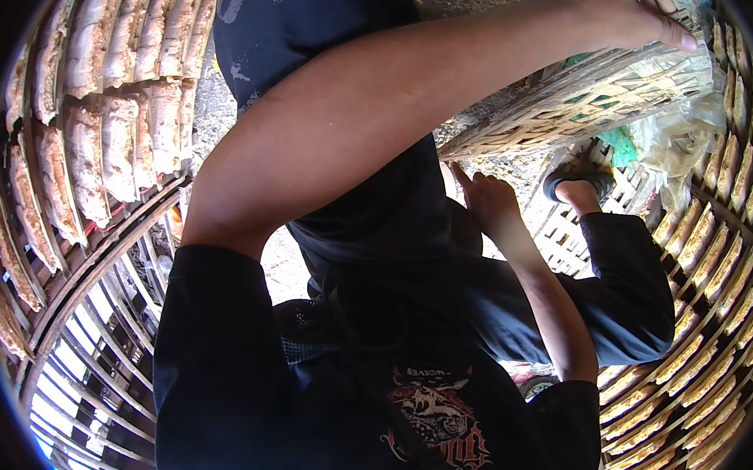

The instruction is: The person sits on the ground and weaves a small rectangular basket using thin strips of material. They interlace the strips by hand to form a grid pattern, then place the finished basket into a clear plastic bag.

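Left hand (pixel 625 4): we clamp it on the basket's (pixel 580 106) far right corner.
Right hand (pixel 491 202): near its left corner, finger out; we cannot tell if touching.
Basket: tilted between our hands, plastic (pixel 681 143) beside.

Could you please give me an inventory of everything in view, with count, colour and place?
Rough-topped strips: many, whitish brown, upper left
Slatted frame: one, brown, left
Tan strips: many, yellowish tan, right side
Woven piece: one, tan, upper right
Clear plastic: count unclear, whitish, by the woven piece's right end
Green scrap: one, green, beside the plastic
Sandal: one, dark, right of centre
Pale lattice: one, whitish, below the sandal
Shirt: one, black with print, lower centre
Trousers: one pair, dark, centre
Foot: one, in the sandal
Left hand: one, bare, at the woven piece's upper-right edge
Right hand: one, bare, near its lower-left end
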The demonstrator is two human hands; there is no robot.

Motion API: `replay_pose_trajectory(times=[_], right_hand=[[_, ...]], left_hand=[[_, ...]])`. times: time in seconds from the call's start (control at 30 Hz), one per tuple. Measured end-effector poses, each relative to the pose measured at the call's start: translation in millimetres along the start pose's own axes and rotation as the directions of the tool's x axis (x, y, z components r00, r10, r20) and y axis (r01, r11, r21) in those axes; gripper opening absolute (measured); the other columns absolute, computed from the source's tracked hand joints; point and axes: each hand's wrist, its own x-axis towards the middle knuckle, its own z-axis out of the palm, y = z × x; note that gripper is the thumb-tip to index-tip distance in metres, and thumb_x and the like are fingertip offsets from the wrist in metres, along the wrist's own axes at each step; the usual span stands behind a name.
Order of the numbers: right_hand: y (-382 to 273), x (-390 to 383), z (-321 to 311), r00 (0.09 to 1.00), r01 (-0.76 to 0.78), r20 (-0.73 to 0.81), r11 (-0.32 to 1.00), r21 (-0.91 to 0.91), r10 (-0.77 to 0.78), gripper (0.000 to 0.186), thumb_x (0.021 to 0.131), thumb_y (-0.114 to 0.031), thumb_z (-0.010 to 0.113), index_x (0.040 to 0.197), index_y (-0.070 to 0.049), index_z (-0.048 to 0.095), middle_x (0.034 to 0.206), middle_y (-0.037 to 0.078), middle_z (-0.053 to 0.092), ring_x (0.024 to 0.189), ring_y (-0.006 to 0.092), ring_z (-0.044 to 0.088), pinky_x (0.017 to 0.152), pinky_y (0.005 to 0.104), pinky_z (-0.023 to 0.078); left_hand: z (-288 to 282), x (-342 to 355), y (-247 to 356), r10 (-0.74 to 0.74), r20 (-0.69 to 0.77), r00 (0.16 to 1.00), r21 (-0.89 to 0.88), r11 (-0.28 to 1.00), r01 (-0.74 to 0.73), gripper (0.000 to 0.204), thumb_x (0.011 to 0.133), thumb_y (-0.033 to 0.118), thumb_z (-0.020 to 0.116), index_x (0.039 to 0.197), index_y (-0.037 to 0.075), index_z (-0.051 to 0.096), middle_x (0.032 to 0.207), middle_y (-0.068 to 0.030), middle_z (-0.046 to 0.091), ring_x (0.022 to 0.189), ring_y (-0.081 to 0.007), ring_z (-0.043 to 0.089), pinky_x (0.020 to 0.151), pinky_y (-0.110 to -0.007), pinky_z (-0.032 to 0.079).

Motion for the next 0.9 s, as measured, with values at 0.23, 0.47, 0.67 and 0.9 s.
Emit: replay_pose_trajectory(times=[0.23,0.47,0.67,0.9], right_hand=[[-2.2,-9.7,-16.0,0.910,0.049,-0.413,0.997,0.052,-0.023,0.074,0.081,-0.006,0.056,0.153,-0.010,0.037,0.074,0.008,0.056,0.063,0.0218,0.059,0.053,0.0346,0.052],[2.5,-2.3,-12.7,0.904,0.036,-0.422,0.997,-0.066,-0.061,0.078,0.080,-0.003,0.058,0.154,-0.014,0.036,0.073,0.008,0.055,0.062,0.0212,0.058,0.052,0.0352,0.051],[-1.7,8.9,-0.5,0.941,-0.004,-0.338,0.996,-0.086,-0.025,0.078,0.081,-0.003,0.060,0.154,-0.017,0.036,0.078,0.010,0.059,0.066,0.0221,0.061,0.053,0.0353,0.052],[4.2,23.7,16.6,0.942,0.140,-0.307,0.990,-0.009,-0.136,0.069,0.083,-0.005,0.058,0.149,-0.015,0.041,0.077,0.009,0.058,0.065,0.0208,0.061,0.052,0.0351,0.051]], left_hand=[[1.2,18.3,11.4,-0.168,0.182,0.969,-0.029,0.984,0.176,0.015,0.086,0.016,0.075,0.088,0.002,0.069,0.083,-0.0146,0.071,0.066,-0.0161,0.063,0.057,-0.027,0.055],[-15.7,9.6,-2.2,-0.034,0.181,0.983,-0.246,0.966,0.079,0.015,0.085,0.016,0.075,0.087,0.003,0.069,0.082,-0.0138,0.071,0.065,-0.0152,0.063,0.056,-0.026,0.054],[45.4,16.5,58.2,-0.381,-0.279,0.882,0.677,0.573,0.462,0.015,0.086,0.016,0.075,0.087,0.002,0.068,0.083,-0.0139,0.071,0.065,-0.0143,0.064,0.054,-0.025,0.054],[-4.7,8.0,-11.2,0.030,0.134,0.990,-0.314,0.949,0.014,0.014,0.085,0.014,0.075,0.087,0.001,0.069,0.083,-0.0149,0.071,0.065,-0.0159,0.065,0.054,-0.026,0.054]])
